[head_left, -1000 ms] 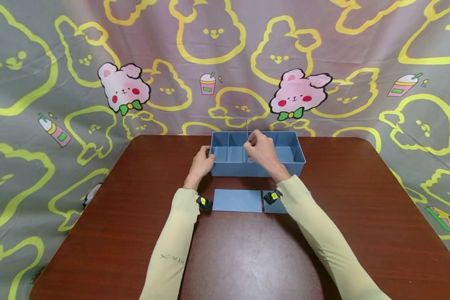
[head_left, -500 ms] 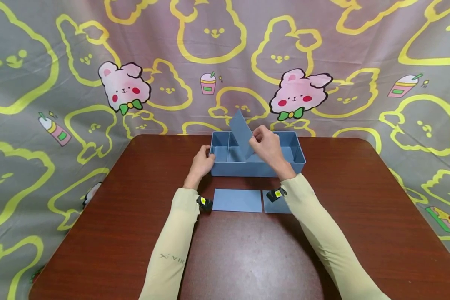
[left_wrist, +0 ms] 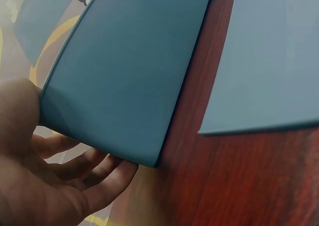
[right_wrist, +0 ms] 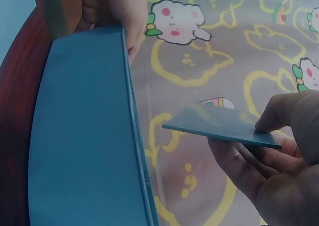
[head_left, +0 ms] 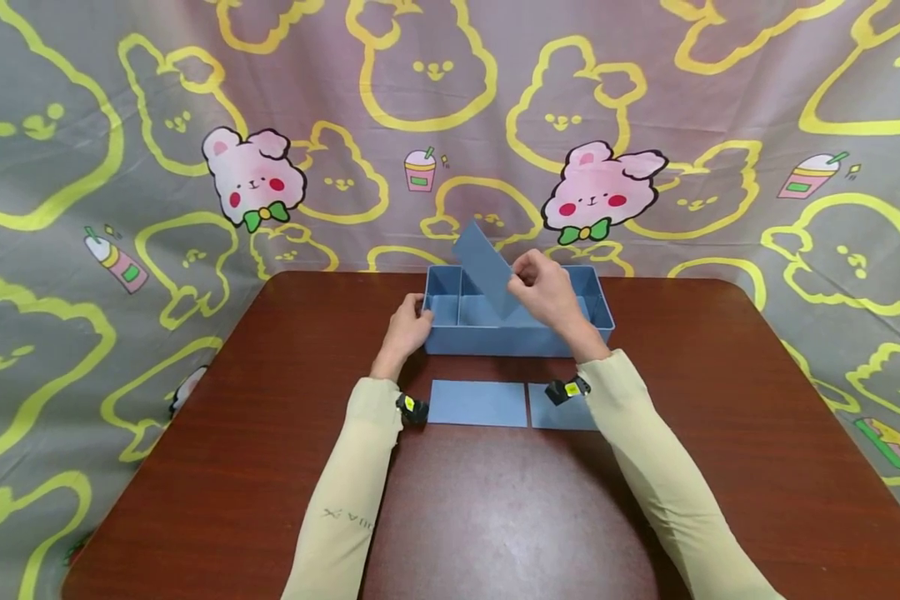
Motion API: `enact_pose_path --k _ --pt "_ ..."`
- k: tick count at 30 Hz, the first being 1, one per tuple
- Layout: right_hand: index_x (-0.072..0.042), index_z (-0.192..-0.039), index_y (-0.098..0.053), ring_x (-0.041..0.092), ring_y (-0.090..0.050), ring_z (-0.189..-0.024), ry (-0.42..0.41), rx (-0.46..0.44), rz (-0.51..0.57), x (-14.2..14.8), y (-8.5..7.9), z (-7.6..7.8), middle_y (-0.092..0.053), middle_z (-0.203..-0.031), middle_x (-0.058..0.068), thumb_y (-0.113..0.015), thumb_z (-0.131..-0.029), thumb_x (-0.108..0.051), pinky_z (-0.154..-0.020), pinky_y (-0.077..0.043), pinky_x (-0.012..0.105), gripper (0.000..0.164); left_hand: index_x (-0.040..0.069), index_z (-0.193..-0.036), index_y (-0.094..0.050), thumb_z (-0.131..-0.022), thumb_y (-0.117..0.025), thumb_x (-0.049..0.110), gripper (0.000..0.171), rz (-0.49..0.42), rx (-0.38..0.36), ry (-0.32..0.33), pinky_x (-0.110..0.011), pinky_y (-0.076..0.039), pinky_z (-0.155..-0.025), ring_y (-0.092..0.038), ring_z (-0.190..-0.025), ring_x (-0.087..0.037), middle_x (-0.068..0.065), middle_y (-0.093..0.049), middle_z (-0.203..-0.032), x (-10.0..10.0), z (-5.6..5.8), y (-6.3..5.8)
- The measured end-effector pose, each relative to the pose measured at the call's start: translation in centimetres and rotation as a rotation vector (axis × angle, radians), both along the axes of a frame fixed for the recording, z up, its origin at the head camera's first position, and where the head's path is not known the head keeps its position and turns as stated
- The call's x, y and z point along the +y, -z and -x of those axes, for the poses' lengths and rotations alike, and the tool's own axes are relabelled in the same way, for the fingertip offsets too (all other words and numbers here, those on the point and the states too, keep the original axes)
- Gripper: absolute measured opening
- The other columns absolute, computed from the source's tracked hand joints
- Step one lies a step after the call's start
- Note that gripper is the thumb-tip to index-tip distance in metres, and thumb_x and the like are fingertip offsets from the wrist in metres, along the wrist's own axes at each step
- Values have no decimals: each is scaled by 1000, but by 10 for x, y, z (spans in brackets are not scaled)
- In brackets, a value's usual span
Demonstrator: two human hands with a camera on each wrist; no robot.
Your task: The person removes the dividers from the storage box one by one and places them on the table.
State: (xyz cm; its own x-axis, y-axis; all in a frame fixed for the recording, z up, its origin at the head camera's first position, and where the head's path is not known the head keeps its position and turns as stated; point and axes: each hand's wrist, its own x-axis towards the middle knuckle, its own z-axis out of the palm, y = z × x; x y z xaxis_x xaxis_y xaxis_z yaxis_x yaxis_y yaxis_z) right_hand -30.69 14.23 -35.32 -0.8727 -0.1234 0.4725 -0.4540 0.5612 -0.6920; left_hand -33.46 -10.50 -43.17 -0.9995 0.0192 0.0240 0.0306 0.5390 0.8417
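A long blue storage box [head_left: 495,340] with compartments stands near the back of the table. At its left end my left hand [head_left: 407,327] grips the wall; in the left wrist view the thumb lies at the rim and the fingers [left_wrist: 112,183] run along the end. Above the box, my right hand [head_left: 545,287] pinches a flat blue divider panel [head_left: 486,265] by its lower right edge, thumb on one face and fingers on the other. The panel tilts to the upper left, and its lower part overlaps the box opening in the head view.
Two flat blue panels lie in a row on the brown table in front of the box: a left panel [head_left: 478,403] and a right panel [head_left: 558,412], the latter partly under the right forearm. A patterned curtain [head_left: 390,100] hangs close behind the table.
My right hand has lifted the divider panel from the box's middle, turned its face into view and shifted slightly right. My left hand keeps its place on the box.
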Motion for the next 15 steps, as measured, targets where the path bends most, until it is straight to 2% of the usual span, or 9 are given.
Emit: enact_pose_path --k 3,10,15 --pt "-4 -97 -58 22 -51 -70 -9 -4 -1 2 -1 -4 -65 -79 12 -58 -88 -8 -68 -39 33 10 7 -145 -40 -99 -45 22 48 2 1 -7 -47 -42 -102 -52 -117 -30 -17 -52 -139 -1 -1 2" --pt "-5 -103 -57 21 -46 -59 -7 25 -33 14 -3 -15 -68 -90 11 -58 -89 -8 -63 -38 33 15 7 -145 -40 -98 -45 22 49 9 14 -7 -48 -42 -104 -52 -122 -31 -17 -51 -141 -1 0 1" --pt "-3 -109 -54 23 -51 -69 -7 68 -87 25 -3 -24 -67 -97 14 -58 -94 -8 -67 -40 34 17 7 -144 -40 -99 -45 21 48 -4 17 -4 -48 -42 -104 -51 -122 -31 -17 -51 -141 0 -1 1"
